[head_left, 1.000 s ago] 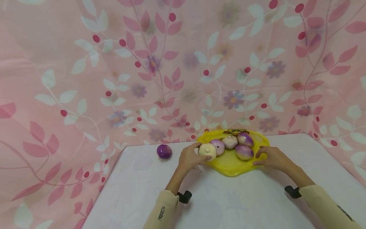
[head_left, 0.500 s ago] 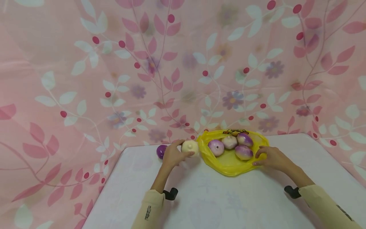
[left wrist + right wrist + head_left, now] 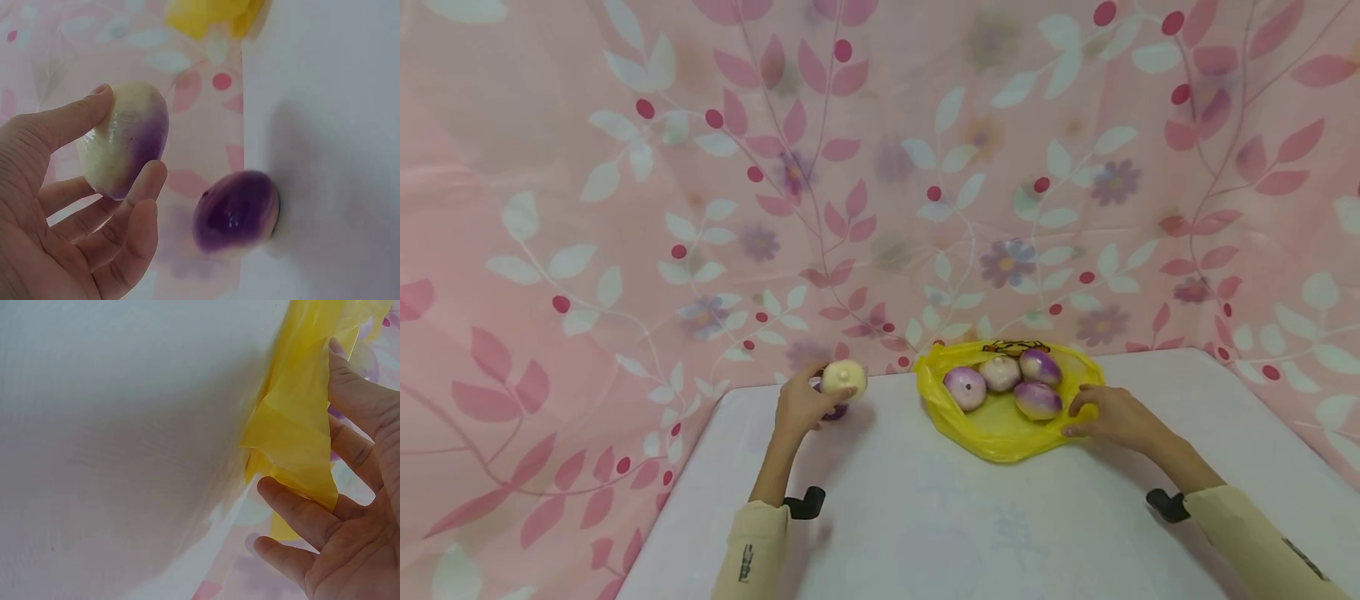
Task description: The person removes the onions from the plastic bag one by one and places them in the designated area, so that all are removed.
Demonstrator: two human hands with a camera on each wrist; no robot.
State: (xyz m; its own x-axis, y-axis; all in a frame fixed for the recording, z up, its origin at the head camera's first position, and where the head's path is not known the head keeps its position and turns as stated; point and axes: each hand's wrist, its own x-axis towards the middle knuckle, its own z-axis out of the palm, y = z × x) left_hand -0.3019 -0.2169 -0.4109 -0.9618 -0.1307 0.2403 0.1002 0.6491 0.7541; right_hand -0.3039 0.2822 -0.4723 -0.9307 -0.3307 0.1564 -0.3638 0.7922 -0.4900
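Observation:
My left hand holds an onion, cream at the base and purple on the other side, between thumb and fingers. In the left wrist view this onion is raised off the table. A dark purple onion stands on the table close by; in the head view the held one partly covers it. On the right, a yellow plastic bag lies with its mouth spread wide, several purple-and-white onions inside. The right hand pinches the bag's right rim, its outer fingers spread in the right wrist view.
A white cloth covers the table. Right behind its back edge hangs a pink floral curtain. Bare cloth lies between the left hand and the bag.
From the bag's left side my left hand has carried the pale onion leftward, out over the dark purple one. The right hand has stayed at the bag's rim.

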